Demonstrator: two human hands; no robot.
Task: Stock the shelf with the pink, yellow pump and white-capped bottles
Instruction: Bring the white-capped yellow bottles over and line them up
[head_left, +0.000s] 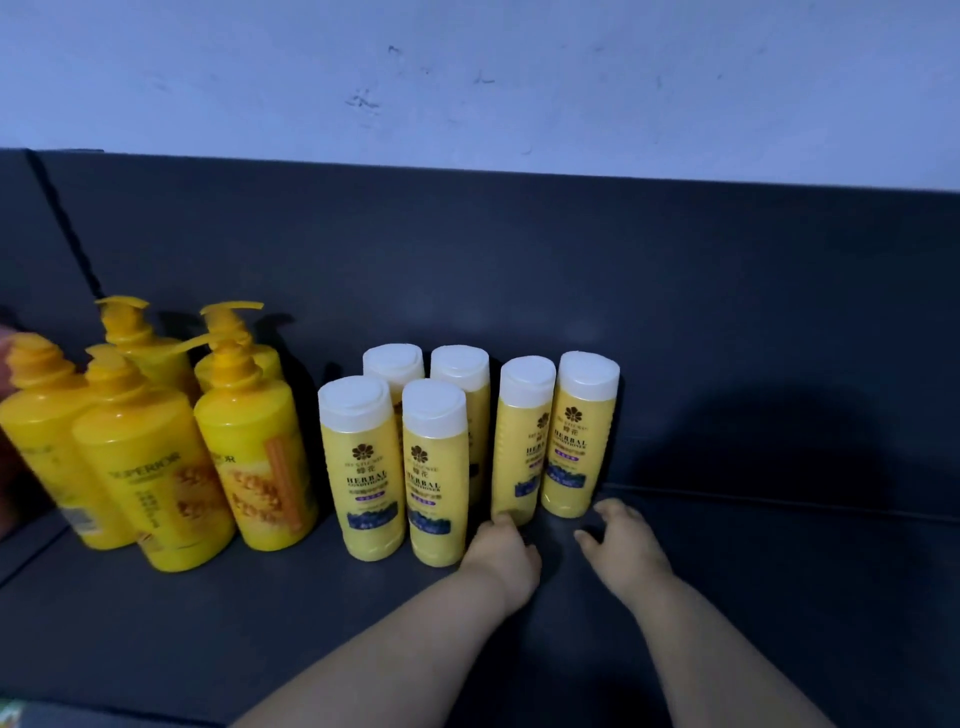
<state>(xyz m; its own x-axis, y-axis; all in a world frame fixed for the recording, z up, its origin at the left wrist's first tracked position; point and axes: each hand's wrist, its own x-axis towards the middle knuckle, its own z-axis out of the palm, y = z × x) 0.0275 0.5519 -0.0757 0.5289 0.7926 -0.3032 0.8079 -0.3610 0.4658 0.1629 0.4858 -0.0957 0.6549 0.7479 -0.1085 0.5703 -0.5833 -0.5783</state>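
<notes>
Head view: left hand (501, 553) and right hand (626, 545), fingers (613, 512) loose, holding nothing, before white-capped bottles (571, 457)

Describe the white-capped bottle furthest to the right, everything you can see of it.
The rightmost white-capped bottle is glossy yellow plastic, tall and slim, with a broad white cap. Its label shows a dark flower emblem, "HERBAL CONDITIONER", a purple strip and a blue picture low down. It stands upright on the dark shelf, close beside its neighbour. The right hand lies open by its base, not gripping it.

dim, soft-focus; left edge blurred, wide-angle bowing.
</notes>
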